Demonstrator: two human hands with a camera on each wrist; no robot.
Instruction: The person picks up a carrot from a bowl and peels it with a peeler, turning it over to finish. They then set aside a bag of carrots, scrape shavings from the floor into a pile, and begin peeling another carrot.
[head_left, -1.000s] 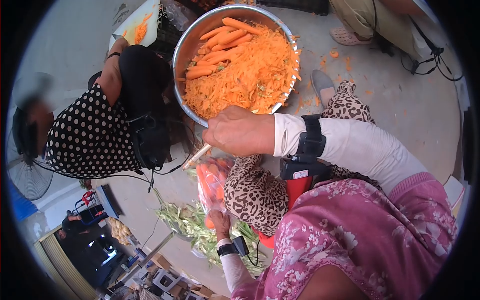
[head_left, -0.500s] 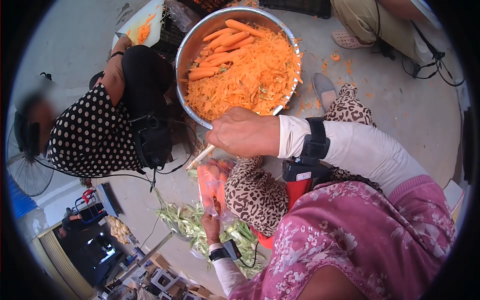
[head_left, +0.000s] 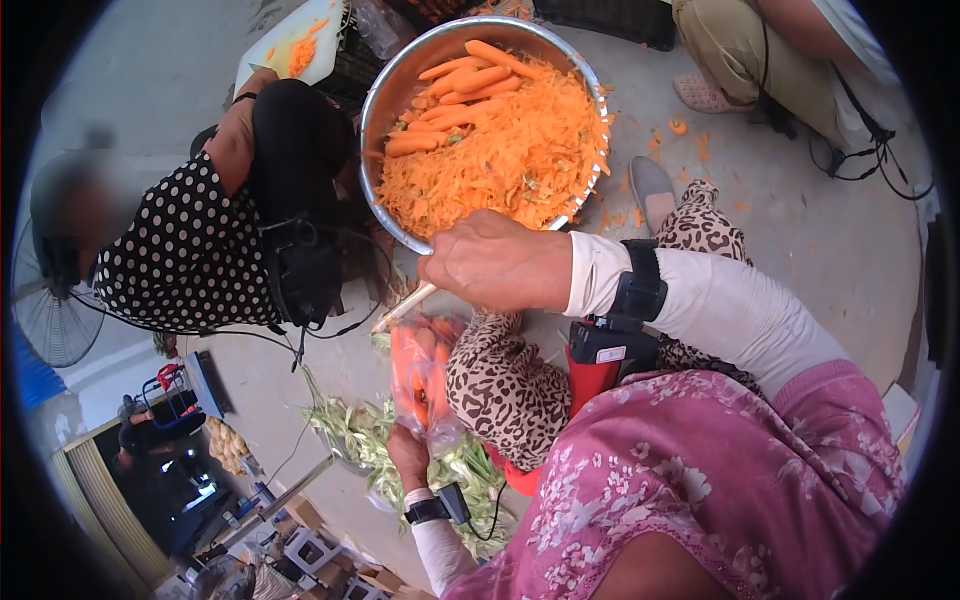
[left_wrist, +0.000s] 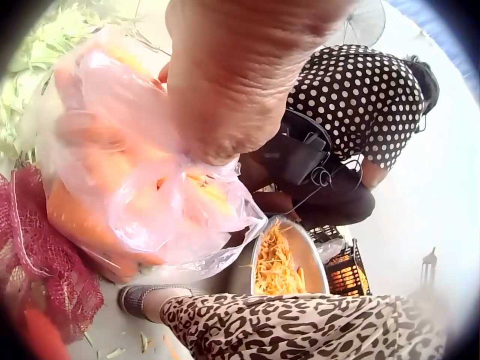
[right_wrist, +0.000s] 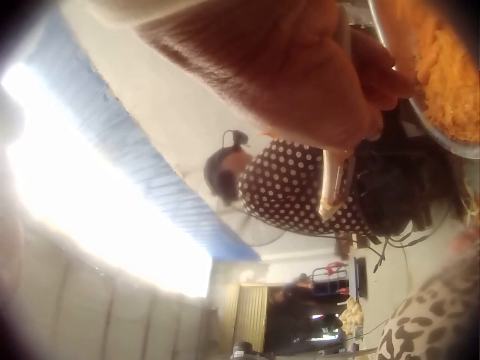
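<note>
My right hand (head_left: 495, 262) grips a pale-handled peeler (right_wrist: 335, 184) by the near rim of a large metal basin (head_left: 372, 165). The peeler's slotted end sticks out past the fingers, pointing down and left in the head view. Inside the basin lie a heap of carrot shreds (head_left: 520, 165) and several peeled whole carrots (head_left: 455, 85). Lower down, my left hand (head_left: 408, 458) holds the near edge of a clear plastic bag (left_wrist: 127, 180) with carrots in it. Its fingertips are largely hidden at the bag.
Leafy green scraps (head_left: 350, 430) lie on the floor by the bag. A person in a dotted top (head_left: 190, 250) crouches at the left, beside a white board (head_left: 320, 45) with shreds on it. A red mesh sack (left_wrist: 45, 255) stands near the bag. Black crates are beyond the basin.
My left hand has shifted left and slightly down along the bag's near edge. My right hand keeps its grip on the peeler by the basin rim. The head view has shifted slightly.
</note>
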